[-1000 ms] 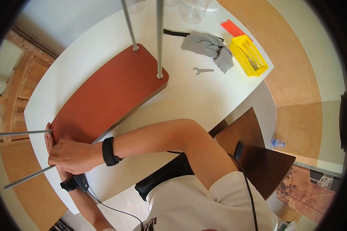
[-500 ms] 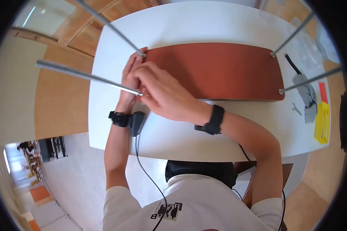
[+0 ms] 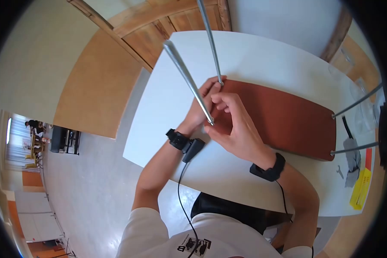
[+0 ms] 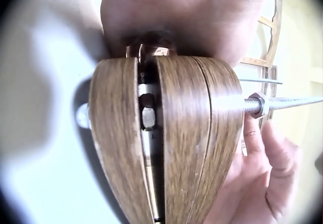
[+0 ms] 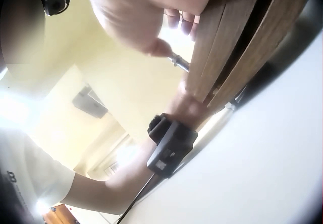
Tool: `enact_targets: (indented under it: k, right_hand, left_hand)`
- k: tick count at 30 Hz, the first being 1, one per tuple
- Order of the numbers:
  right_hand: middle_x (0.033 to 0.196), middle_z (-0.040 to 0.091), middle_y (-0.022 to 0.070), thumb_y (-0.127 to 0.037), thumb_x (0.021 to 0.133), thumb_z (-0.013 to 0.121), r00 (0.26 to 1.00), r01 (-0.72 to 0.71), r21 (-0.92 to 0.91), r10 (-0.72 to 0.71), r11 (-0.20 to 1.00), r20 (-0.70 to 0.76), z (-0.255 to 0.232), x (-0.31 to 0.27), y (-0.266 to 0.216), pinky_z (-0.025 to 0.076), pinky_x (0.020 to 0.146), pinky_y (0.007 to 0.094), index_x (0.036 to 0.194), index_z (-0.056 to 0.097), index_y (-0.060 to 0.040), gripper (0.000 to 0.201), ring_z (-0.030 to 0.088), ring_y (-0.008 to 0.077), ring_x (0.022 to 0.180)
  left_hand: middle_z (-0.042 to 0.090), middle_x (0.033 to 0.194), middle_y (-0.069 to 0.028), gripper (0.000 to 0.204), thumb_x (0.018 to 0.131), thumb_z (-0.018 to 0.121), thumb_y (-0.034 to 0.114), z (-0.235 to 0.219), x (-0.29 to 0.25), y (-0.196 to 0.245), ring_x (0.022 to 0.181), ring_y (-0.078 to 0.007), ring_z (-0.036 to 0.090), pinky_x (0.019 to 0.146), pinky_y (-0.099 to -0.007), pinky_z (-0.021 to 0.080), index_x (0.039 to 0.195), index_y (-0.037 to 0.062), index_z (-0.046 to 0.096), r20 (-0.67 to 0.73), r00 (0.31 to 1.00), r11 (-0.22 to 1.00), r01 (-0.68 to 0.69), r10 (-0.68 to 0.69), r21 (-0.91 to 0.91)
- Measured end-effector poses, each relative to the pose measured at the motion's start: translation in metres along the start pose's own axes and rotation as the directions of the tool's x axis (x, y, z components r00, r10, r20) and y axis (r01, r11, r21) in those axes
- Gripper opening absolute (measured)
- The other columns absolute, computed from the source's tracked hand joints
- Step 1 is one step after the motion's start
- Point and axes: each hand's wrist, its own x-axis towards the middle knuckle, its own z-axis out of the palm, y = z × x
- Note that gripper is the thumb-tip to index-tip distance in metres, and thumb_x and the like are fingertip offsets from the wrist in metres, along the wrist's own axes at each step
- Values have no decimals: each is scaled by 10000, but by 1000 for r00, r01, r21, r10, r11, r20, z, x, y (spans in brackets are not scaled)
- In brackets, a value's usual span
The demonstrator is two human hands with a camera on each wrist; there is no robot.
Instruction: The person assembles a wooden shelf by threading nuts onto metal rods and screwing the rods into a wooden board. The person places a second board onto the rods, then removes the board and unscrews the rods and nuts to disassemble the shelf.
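Observation:
A reddish-brown layered board (image 3: 284, 116) lies on the white table, with metal rods standing up from its corners. My left hand (image 3: 200, 107) grips its left end near the far rod (image 3: 211, 43). Around the base of the near rod (image 3: 187, 77), my right hand (image 3: 243, 135) is spread, thumb and fingers apart and the thumb tip close to the rod. In the left wrist view, a hex nut (image 4: 260, 105) sits on that rod's thread, just off the board face. Another nut (image 4: 148, 117) shows in the gap between the layers. Left fingertips are mostly hidden.
Toward the table's right end lie a wrench (image 3: 339, 172), a grey cloth (image 3: 352, 161) and a yellow basket (image 3: 360, 189). Clear plastic containers (image 3: 363, 96) stand behind the right-hand rods. A cable (image 3: 179, 185) hangs from the left wrist camera.
The head view has swung left, so the board appears farther right. My right hand, earlier closed in over the board's left end, has spread its fingers beside the near rod. The left hand stays there.

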Motion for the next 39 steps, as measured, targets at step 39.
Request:
enact_targets:
  k: [39]
  right_hand:
    - [1144, 572, 102, -33, 868, 742, 984, -173, 300, 176, 938, 16, -8, -1, 15, 513, 893, 347, 1299, 526, -37, 482, 630, 214, 976]
  left_hand:
    - [627, 1227, -26, 368, 1123, 474, 263, -2, 0, 1, 950, -55, 594, 821, -233, 527, 1416, 57, 556, 12, 999, 995, -52, 51, 88]
